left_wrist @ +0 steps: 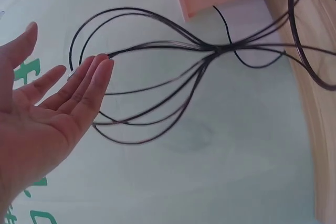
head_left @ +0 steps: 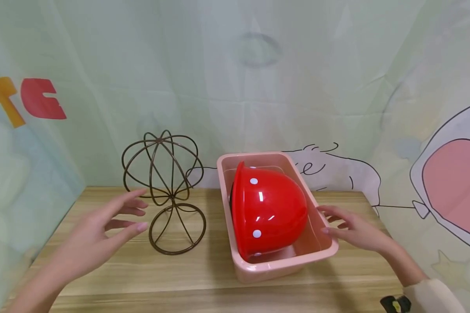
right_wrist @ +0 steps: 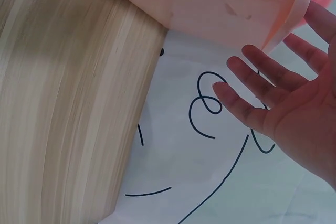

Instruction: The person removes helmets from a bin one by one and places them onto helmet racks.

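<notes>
The helmet, crown toward the spread fingers of the right hand, lies in the bin, whose long axis runs front-to-back, with the left hand loosely spread beside the upright stand.

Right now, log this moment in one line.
left hand near brown wire stand | right hand at rim of pink plastic tub | glossy red helmet sideways in tub

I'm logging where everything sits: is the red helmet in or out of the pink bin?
In. The head view shows the red helmet on its side within the pink bin, brim toward the left.
</notes>
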Demonstrator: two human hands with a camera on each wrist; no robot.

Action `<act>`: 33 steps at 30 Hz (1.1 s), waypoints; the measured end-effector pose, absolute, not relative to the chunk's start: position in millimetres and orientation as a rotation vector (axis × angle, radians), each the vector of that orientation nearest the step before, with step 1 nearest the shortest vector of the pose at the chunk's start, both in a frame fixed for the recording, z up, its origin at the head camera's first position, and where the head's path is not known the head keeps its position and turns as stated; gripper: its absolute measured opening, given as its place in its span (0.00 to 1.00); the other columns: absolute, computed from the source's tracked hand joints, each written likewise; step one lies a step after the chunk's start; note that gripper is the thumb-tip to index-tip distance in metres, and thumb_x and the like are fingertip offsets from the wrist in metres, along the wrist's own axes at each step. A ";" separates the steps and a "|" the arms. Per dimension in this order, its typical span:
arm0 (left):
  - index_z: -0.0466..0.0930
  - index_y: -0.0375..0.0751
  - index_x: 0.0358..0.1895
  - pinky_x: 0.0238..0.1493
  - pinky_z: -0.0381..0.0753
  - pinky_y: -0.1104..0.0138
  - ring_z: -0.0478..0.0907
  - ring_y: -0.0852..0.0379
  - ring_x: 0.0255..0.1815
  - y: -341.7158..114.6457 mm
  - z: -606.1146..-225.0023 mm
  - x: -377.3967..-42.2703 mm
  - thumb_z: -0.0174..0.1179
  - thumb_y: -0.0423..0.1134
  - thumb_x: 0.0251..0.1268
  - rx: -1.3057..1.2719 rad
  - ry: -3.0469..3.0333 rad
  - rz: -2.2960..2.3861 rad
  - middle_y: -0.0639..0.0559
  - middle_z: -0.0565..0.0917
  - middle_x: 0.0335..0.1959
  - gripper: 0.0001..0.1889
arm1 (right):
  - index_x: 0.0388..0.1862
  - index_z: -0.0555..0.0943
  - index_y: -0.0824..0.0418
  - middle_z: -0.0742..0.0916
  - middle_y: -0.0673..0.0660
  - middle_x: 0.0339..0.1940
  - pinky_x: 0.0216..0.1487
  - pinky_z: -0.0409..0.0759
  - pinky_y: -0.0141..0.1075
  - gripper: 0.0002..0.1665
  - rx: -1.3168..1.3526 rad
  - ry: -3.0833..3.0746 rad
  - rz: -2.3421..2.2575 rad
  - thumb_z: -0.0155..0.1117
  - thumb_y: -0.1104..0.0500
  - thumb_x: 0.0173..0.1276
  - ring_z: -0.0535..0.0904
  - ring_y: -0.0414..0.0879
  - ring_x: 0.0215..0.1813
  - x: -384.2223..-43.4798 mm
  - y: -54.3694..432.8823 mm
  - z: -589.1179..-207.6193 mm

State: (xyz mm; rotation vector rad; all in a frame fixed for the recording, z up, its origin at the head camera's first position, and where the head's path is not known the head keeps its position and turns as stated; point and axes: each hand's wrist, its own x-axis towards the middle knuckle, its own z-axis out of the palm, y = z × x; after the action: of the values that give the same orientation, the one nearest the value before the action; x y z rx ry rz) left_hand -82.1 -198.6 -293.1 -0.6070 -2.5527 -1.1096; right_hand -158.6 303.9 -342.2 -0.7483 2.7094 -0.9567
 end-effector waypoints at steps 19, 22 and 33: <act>0.62 0.48 0.63 0.40 0.79 0.68 0.76 0.57 0.44 -112.6 -293.7 -118.6 0.61 0.45 0.59 -0.798 -2.661 -1.474 0.52 0.78 0.45 0.29 | 0.63 0.67 0.59 0.77 0.60 0.56 0.42 0.80 0.43 0.32 -0.693 2.667 -1.004 0.64 0.54 0.61 0.73 0.57 0.53 -160.9 298.2 -345.6; 0.61 0.48 0.63 0.39 0.79 0.67 0.75 0.55 0.44 -98.4 -298.5 -128.5 0.61 0.45 0.59 -0.809 -2.669 -1.564 0.50 0.77 0.45 0.29 | 0.63 0.67 0.60 0.76 0.61 0.56 0.42 0.80 0.43 0.32 -0.684 2.660 -1.015 0.64 0.55 0.61 0.73 0.58 0.53 -159.7 297.8 -345.7; 0.57 0.52 0.65 0.39 0.80 0.65 0.73 0.52 0.44 -72.0 -305.2 -150.4 0.62 0.40 0.58 -0.764 -2.669 -1.732 0.47 0.74 0.45 0.33 | 0.64 0.66 0.60 0.76 0.62 0.56 0.43 0.80 0.41 0.32 -0.666 2.635 -1.057 0.63 0.56 0.61 0.72 0.58 0.54 -158.2 297.9 -348.1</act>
State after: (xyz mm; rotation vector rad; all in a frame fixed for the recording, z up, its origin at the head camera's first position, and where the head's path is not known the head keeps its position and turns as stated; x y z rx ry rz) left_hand -150.4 -72.0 -305.2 -0.7642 -2.6688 -1.7320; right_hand -158.2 297.9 -348.1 -0.6662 2.6353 -1.0574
